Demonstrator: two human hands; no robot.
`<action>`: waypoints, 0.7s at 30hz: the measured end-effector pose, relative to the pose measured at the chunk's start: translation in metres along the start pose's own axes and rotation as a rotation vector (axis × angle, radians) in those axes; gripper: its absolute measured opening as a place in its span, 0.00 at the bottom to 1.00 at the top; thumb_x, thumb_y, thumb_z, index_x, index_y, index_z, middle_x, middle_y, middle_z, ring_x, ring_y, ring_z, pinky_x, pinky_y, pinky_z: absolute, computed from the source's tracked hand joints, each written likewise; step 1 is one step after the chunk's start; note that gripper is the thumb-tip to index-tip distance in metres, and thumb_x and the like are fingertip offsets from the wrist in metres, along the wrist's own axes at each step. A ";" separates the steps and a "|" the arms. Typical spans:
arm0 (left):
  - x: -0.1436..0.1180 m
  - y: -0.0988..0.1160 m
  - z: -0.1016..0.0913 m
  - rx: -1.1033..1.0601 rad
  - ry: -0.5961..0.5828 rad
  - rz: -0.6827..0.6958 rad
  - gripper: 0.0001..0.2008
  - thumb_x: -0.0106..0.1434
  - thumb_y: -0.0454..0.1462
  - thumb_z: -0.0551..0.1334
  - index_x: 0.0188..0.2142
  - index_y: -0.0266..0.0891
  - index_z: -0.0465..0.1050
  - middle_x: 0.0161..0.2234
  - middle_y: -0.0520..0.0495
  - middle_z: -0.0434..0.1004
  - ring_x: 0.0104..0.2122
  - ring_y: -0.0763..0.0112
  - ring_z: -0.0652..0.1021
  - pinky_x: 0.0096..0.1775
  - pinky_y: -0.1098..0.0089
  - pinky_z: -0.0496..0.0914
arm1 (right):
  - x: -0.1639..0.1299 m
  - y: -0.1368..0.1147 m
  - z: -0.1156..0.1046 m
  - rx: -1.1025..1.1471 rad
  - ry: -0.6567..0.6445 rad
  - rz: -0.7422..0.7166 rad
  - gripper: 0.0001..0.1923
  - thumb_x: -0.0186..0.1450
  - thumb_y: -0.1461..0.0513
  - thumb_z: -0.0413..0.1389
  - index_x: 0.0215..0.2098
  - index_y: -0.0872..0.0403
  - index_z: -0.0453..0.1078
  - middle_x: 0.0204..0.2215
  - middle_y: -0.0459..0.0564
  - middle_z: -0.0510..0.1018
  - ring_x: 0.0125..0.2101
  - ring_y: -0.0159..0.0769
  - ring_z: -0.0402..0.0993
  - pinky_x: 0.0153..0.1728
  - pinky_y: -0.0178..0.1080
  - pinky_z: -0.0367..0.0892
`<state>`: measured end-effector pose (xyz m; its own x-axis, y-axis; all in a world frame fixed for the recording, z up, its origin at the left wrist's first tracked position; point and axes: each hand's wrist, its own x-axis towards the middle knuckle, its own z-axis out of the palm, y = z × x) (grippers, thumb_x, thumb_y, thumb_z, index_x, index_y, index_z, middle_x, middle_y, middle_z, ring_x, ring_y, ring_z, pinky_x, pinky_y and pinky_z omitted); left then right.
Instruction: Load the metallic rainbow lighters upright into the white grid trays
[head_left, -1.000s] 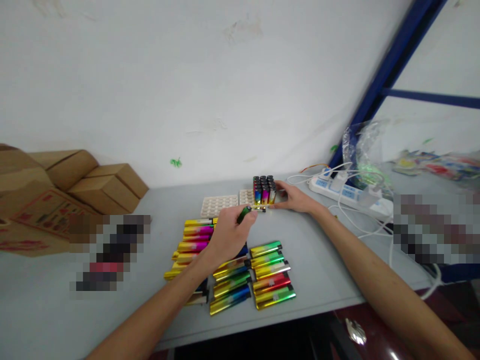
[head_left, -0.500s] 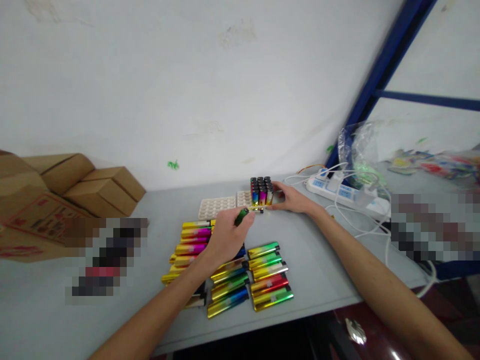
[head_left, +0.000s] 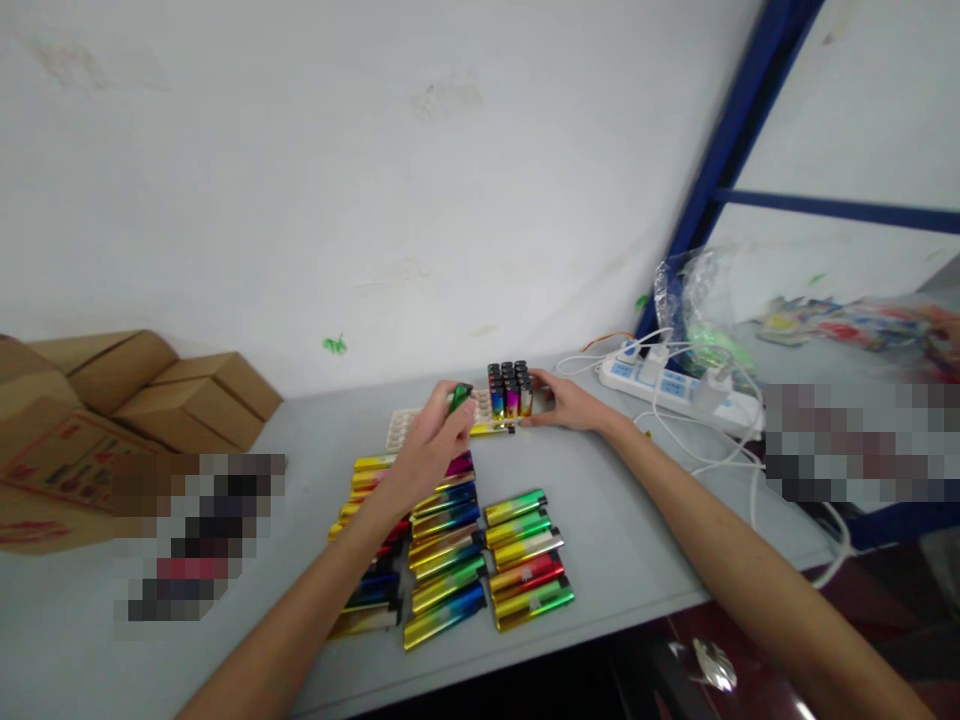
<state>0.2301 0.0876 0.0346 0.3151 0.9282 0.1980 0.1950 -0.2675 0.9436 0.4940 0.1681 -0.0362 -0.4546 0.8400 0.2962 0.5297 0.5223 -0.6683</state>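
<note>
Left hand point(head_left: 427, 440) lifts a green lighter point(head_left: 459, 398)
Its fingers pinch it upright, just left of the tray point(head_left: 420, 425); right hand point(head_left: 566, 402) grips the far, filled end.

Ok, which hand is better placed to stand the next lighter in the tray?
The left hand, probably. It already holds a green lighter just above the white tray, while the right hand rests against the upright lighters.

2 bare forearms reach in from the bottom edge, no sleeves, watch or rings visible. The left hand point(head_left: 424, 445) and right hand point(head_left: 566, 403) are ungloved.
</note>
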 end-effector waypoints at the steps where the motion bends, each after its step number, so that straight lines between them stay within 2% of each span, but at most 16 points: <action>1: 0.007 -0.003 -0.004 -0.055 -0.018 -0.006 0.13 0.69 0.47 0.54 0.44 0.41 0.64 0.26 0.56 0.67 0.23 0.76 0.67 0.27 0.73 0.65 | 0.000 0.000 0.000 0.002 0.002 0.000 0.47 0.53 0.51 0.69 0.65 0.55 0.57 0.53 0.59 0.75 0.48 0.47 0.74 0.50 0.49 0.70; 4: 0.033 -0.015 -0.019 -0.050 0.010 0.046 0.17 0.66 0.49 0.58 0.45 0.39 0.68 0.40 0.46 0.75 0.36 0.69 0.76 0.34 0.68 0.74 | 0.001 0.001 0.000 0.015 0.008 0.001 0.47 0.53 0.51 0.69 0.65 0.56 0.57 0.51 0.59 0.76 0.48 0.48 0.74 0.49 0.49 0.70; 7: 0.060 -0.027 -0.031 0.092 0.084 0.118 0.21 0.59 0.49 0.66 0.45 0.37 0.76 0.47 0.41 0.77 0.46 0.61 0.77 0.45 0.62 0.75 | 0.001 0.002 0.001 0.021 0.012 -0.015 0.47 0.53 0.51 0.69 0.64 0.57 0.58 0.52 0.60 0.75 0.49 0.48 0.74 0.51 0.50 0.69; 10: 0.082 -0.042 -0.035 0.059 0.012 0.073 0.22 0.57 0.50 0.68 0.44 0.36 0.79 0.44 0.41 0.81 0.44 0.58 0.79 0.50 0.58 0.74 | 0.001 0.002 0.001 0.011 0.014 -0.021 0.47 0.53 0.50 0.70 0.64 0.57 0.58 0.52 0.60 0.75 0.49 0.49 0.74 0.51 0.50 0.69; 14: 0.101 -0.063 -0.034 0.051 -0.064 0.022 0.26 0.54 0.51 0.70 0.44 0.33 0.78 0.40 0.40 0.83 0.42 0.57 0.82 0.47 0.56 0.76 | 0.001 0.002 0.001 0.013 0.015 -0.020 0.47 0.53 0.50 0.69 0.64 0.57 0.59 0.52 0.60 0.75 0.48 0.49 0.74 0.51 0.50 0.70; 17: 0.107 -0.071 -0.035 0.173 -0.114 0.081 0.25 0.57 0.52 0.67 0.46 0.35 0.77 0.39 0.41 0.84 0.41 0.56 0.83 0.47 0.58 0.75 | 0.000 0.001 0.001 0.014 0.022 -0.023 0.46 0.54 0.50 0.69 0.64 0.56 0.59 0.52 0.59 0.76 0.48 0.47 0.74 0.51 0.49 0.70; 21: 0.111 -0.070 -0.038 0.314 -0.203 0.141 0.23 0.61 0.51 0.64 0.46 0.37 0.75 0.38 0.43 0.84 0.41 0.56 0.83 0.46 0.61 0.75 | -0.001 0.001 0.001 0.015 0.033 -0.012 0.45 0.54 0.51 0.69 0.64 0.55 0.59 0.51 0.58 0.76 0.48 0.47 0.74 0.50 0.49 0.71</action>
<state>0.2163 0.2188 0.0005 0.5296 0.8154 0.2335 0.4014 -0.4835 0.7779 0.4946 0.1675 -0.0379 -0.4365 0.8383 0.3267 0.5135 0.5303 -0.6746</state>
